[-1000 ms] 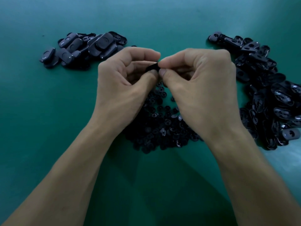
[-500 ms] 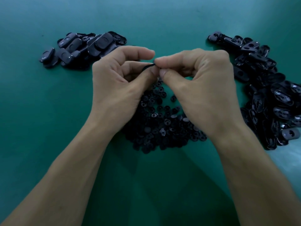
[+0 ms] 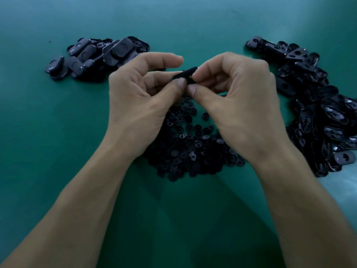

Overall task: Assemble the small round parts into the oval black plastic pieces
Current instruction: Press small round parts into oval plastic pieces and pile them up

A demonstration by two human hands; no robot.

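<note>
Plain teal-green table surface (image 3: 38, 132), paler at far right. Of 3 heaps, the small round parts (image 3: 185, 149) are dull black, the oval pieces (image 3: 318, 120) glossy black with pale glints, the left pile (image 3: 96, 55) matte charcoal. The held oval piece (image 3: 183, 73) is black.

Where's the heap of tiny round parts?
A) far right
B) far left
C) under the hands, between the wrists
C: the small round parts lie heaped on the table beneath the left hand and right hand, which both pinch one black piece.
</note>
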